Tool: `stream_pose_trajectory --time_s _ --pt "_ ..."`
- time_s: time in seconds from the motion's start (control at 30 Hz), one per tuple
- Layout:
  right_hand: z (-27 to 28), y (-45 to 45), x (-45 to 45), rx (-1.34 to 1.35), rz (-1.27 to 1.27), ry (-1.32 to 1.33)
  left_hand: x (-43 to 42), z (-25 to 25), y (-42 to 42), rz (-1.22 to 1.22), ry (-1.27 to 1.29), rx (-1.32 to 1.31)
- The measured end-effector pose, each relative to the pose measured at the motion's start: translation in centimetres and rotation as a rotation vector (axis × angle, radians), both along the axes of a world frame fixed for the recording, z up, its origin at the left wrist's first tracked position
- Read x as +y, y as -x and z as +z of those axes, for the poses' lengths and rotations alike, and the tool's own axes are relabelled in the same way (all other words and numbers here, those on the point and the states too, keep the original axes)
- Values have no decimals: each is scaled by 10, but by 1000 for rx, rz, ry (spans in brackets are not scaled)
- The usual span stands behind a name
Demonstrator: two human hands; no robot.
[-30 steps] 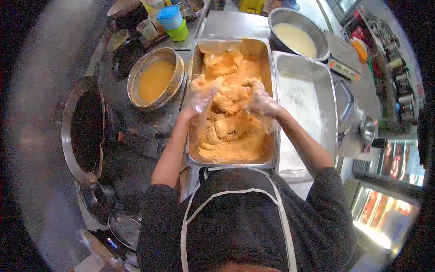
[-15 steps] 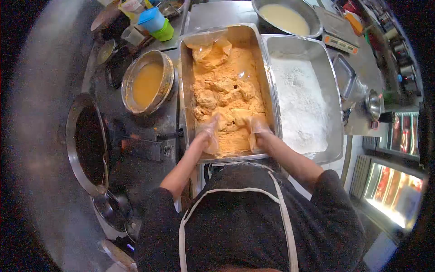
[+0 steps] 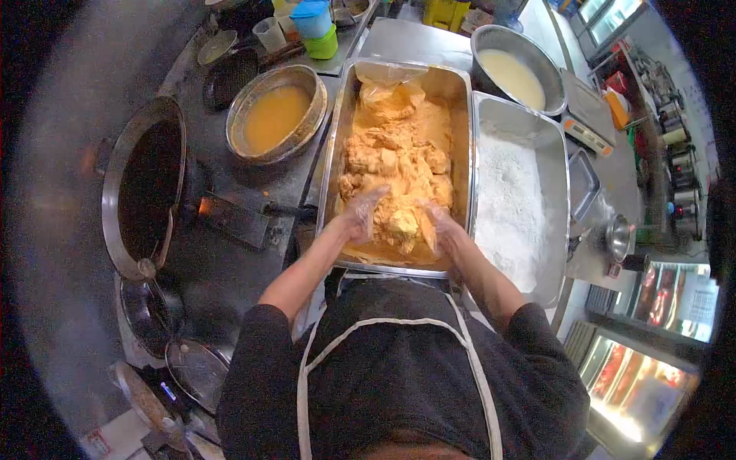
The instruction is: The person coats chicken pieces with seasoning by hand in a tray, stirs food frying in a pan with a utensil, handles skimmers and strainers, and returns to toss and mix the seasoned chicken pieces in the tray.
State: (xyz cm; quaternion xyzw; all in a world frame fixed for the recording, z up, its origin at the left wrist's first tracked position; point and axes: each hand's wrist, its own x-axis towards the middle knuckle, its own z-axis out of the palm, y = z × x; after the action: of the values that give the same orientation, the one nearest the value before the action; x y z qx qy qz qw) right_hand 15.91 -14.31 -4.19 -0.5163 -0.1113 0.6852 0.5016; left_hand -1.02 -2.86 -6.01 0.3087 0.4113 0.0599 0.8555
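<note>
A deep metal tray (image 3: 463, 165) stands in front of me, holding orange flour and several coated lumps (image 3: 383, 157). Both hands wear clear plastic gloves and are inside its near half. My left hand (image 3: 363, 215) is at the left of a coated lump (image 3: 404, 222), fingers spread against the orange mix. On the lump's right side is my right hand (image 3: 442, 228), its fingers partly sunk in or hidden by the mix. The lump lies between the two hands. A plastic bag or scoop-like clear sheet (image 3: 392, 96) rests at the tray's far end.
Right of the tray stands a second tray (image 3: 558, 192) with white flour. Behind it are a bowl of pale liquid (image 3: 512, 77) and a scale (image 3: 586, 115). At the left are a bowl of orange liquid (image 3: 274, 119), a large dark wok (image 3: 146, 192) and a burner box (image 3: 234, 218).
My hands were higher in the mix a second ago, then came down low at the near end. Now they are slightly up from there, with a lump between them. The camera view has shifted.
</note>
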Motion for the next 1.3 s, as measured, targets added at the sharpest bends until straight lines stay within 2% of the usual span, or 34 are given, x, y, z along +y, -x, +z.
stream_pose_trajectory --time_s 0.03,0.07,0.1,0.13,0.17,0.2,0.23,0.27,0.3,0.33,0.37,0.4,0.43,0.47,0.5,0.53,0.63,0.73,0.77,0.83,0.87,0.9,0.97,1.0,1.07,1.13,1.2,1.27,1.3 --pt "9 -4 4 -135 15 55 4 16 -1 -18 -39 -133" --pt "39 -3 12 -265 34 117 12 18 -3 -51 -183 -161" --pt "18 -23 20 -276 39 117 17 24 -8 -44 -184 -172" --pt "-20 -57 26 -687 241 -227 21 33 -15 -76 -367 -94" --pt "-16 -66 31 -776 287 -292 29 39 -24 -108 -551 -15" --pt "-10 -74 36 -866 326 -358 41 20 -30 -104 -651 -20" --pt "18 -70 42 -641 205 -142 54 0 -37 -96 -752 -21" --pt "13 -81 44 -937 301 -392 55 28 -37 -229 -990 47" --pt "28 -88 44 -1207 442 -409 55 36 -37 -338 -1234 85" --pt "6 -106 54 -1180 451 -525 56 43 -36 -427 -1506 146" --pt "9 -106 59 -1166 460 -583 57 51 -35 -475 -1767 210" --pt "13 -105 64 -1151 470 -641 54 71 -39 -473 -1551 439" --pt "68 -65 63 -1164 332 -311 54 67 -36 -363 -1584 328" --pt "98 -40 61 -1152 189 21 55 63 -33 -261 -1618 213" --pt "95 -37 60 -1150 193 31 51 78 -29 -169 -1653 98" --pt "92 -36 57 -1195 238 -51 46 93 -27 -364 -1570 156" --pt "34 -65 54 -1041 152 -406 32 75 -6 -487 -1225 149" --pt "34 -60 18 -1154 328 -126 25 -1 16 -269 -1491 204" --pt "37 -52 11 -957 331 -180 31 -45 19 -561 -1296 216" --pt "27 -53 10 -754 330 -224 28 -57 12 -844 -1073 222" --pt "4 -59 18 -1156 360 -588 20 -37 2 -743 -1160 471" --pt "-44 -70 30 -1155 415 -476 12 -27 -1 -637 -1228 720" --pt "-136 -92 53 -1156 536 -252 40 -110 -19 -514 -916 478" --pt "-165 -106 63 -1153 577 -181 47 -125 -21 -449 -866 429" --pt "-34 -69 72 -1448 954 70 61 -143 -24 -317 -776 323" --pt "-59 -71 79 -1392 849 21 71 -142 -28 -134 -696 205" --pt "-88 -67 84 -1137 638 -97 66 -120 -11 -6 -663 163" --pt "-100 -57 80 -821 458 -164 34 -43 -8 -54 -428 -65" --pt "-102 -51 75 -694 394 -186 24 -20 -10 -60 -447 -64"
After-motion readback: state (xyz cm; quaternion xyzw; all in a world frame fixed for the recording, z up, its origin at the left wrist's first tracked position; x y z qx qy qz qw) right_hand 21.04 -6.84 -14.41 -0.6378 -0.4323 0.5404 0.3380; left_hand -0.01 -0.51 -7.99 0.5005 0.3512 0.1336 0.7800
